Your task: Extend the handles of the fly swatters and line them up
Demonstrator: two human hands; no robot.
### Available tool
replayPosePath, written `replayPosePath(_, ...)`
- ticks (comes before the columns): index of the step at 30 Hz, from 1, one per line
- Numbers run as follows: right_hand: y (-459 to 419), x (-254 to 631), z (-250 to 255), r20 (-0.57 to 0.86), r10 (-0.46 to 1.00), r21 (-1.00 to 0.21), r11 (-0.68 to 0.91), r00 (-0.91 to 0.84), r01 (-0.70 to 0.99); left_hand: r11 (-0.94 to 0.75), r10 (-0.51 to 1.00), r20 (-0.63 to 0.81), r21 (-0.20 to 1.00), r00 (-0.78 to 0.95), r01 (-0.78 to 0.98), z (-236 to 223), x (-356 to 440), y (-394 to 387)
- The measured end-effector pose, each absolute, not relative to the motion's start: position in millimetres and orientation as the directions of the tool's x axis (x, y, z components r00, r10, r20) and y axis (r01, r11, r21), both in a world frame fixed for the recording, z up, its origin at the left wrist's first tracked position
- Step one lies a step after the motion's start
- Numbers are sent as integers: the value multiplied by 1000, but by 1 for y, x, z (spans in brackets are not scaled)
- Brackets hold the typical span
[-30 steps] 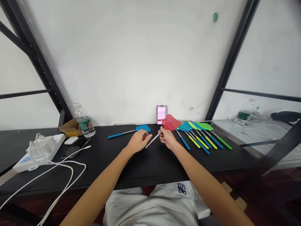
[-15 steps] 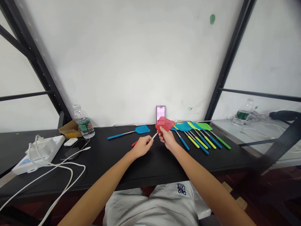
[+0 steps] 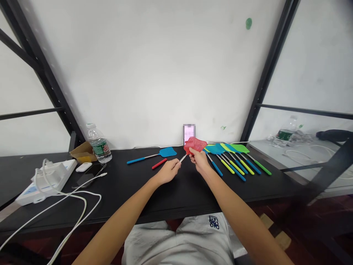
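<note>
A red fly swatter is held over the black table. My right hand pinches it just below the red mesh head. My left hand is closed around its thin metal rod, and the red handle grip sticks out to the left of that hand. A blue fly swatter lies flat on the table to the left. To the right lies a row of several blue, yellow and green fly swatters.
A phone stands against the wall behind the red swatter. At the left are a water bottle, a small cardboard box, a white case, a dark phone, a white power strip and white cables.
The red handle now shows past my left hand on the left. My right hand has drawn the red head in from the right and my left hand has closed on the rod.
</note>
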State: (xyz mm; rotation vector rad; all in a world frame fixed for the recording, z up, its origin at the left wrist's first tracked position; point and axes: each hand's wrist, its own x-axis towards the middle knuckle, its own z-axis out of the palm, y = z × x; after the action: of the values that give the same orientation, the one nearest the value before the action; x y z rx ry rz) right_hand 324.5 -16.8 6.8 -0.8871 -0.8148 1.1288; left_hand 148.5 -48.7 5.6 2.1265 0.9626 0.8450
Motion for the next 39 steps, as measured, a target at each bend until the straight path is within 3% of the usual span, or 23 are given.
replayPosePath(6,-15,324,7,122,964,-878,216,236,-427,-274,808,119,943,578,189,6,148,-48)
replayPosePath(10,-13,327,8,122,955,-859,238,270,-452,-138,774,43,985,632,102,9,145,-46)
replayPosePath(13,-15,324,6,115,958,-881,220,262,-418,-126,764,-3,980,645,155,12,142,-45)
replayPosePath(19,-25,304,-5,120,992,-945,107,-23,-308,-224,824,88,958,559,178,13,149,-43)
replayPosePath(26,-26,301,-6,106,994,-952,108,24,-286,-229,880,89,940,467,252,5,152,-37)
replayPosePath(39,-28,296,-2,183,983,-903,177,22,-392,-100,788,117,993,604,-61,1,152,-29)
